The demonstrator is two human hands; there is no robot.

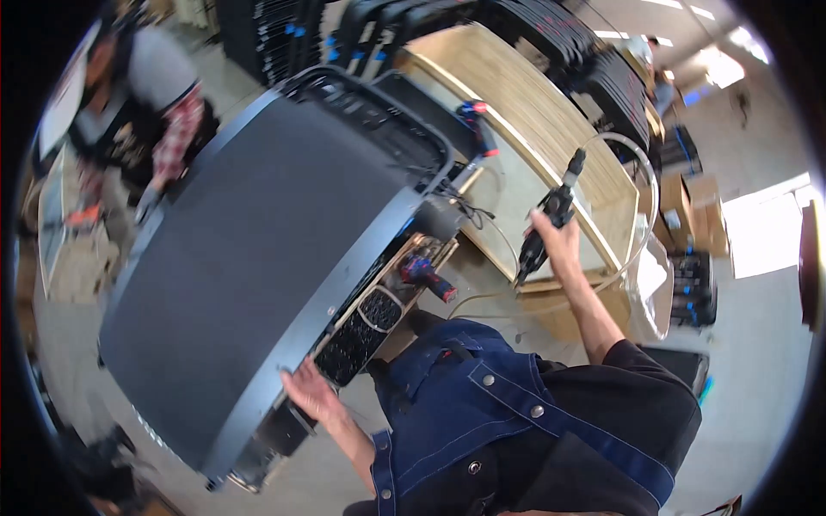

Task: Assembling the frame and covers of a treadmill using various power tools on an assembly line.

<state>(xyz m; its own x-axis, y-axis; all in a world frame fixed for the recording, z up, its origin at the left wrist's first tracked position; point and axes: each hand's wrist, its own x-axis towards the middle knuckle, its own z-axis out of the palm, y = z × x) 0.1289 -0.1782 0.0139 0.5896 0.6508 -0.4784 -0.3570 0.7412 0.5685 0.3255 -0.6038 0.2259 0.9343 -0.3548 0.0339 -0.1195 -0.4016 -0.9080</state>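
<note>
Nearest the camera I'm watching from afar, the person's left hand (311,391) is resting open, its fingers at the near silver rail (288,365) of a broad dark deck (267,215), grasping nothing, while the right hand (561,245) is clasping a black handheld tool (559,205) off to the right, apart from the deck. A red-and-blue drill (422,273) is lying just beside that rail. I'm judging the step to be tool handling alongside the deck; the next move is calling for a firm grip and care around the pale hose (651,185) (whether it joins the tool, I'm not able to tell). Beyond, a wooden box (533,95) is standing, and a co-worker (163,69) is working across the deck.
</note>
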